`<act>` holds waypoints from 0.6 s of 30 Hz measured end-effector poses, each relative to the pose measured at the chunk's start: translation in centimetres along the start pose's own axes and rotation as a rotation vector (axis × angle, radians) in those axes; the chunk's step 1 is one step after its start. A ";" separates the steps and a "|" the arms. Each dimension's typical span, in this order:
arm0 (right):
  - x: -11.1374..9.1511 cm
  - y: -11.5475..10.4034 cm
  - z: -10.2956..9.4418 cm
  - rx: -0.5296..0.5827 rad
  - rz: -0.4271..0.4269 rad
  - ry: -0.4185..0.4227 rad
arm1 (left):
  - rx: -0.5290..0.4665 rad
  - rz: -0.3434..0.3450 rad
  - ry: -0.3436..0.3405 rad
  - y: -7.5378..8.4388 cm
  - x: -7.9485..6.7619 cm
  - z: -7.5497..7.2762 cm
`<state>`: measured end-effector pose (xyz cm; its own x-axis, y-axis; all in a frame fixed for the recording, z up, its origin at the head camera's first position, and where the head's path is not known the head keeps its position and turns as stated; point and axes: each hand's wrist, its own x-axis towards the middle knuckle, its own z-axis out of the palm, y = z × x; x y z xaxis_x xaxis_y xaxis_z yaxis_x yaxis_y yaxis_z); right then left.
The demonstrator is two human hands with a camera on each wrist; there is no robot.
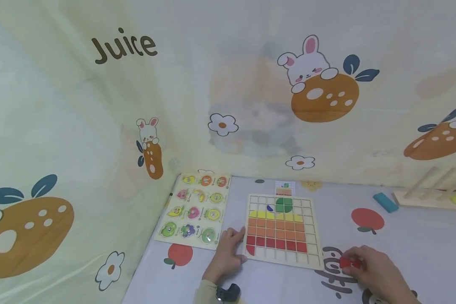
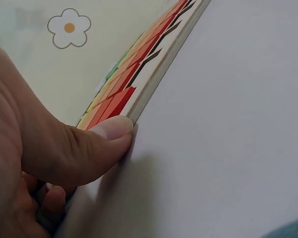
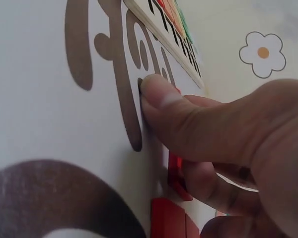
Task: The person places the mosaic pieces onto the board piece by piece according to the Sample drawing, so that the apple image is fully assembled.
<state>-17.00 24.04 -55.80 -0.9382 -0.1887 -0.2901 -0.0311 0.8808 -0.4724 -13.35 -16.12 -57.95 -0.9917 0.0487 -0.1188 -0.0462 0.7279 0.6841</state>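
Note:
A wooden grid board (image 1: 315, 236) lies on the table, partly filled with rows of yellow, orange and red blocks, plus green pieces (image 1: 283, 205) and a small blue piece (image 1: 270, 208) near its top. At its near-left corner, my left hand (image 1: 228, 251) holds the board, the thumb (image 2: 107, 136) along the near edge and the fingers by the left side. To the right of the board, my right hand (image 1: 372, 266) pinches a red block (image 1: 345, 262) low over the table. Another red block (image 3: 167, 218) lies beneath its fingers in the right wrist view.
A fruit picture board (image 1: 203, 211) lies left of the grid board. Behind the latter is a small pattern card (image 1: 285, 188). At the back right are a teal block (image 1: 385, 202) and a wooden stand with pegs (image 1: 414, 198). Printed cloth walls rise at the back and left.

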 end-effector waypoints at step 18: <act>-0.6 -0.4 1.1 0.215 -0.093 0.450 | 0.017 0.001 0.009 -0.2 0.0 0.2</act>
<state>-16.00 23.34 -56.40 -0.9919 -0.0147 0.1265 -0.0944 0.7512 -0.6533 -13.34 -16.12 -58.29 -0.9928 0.0433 -0.1114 -0.0431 0.7394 0.6718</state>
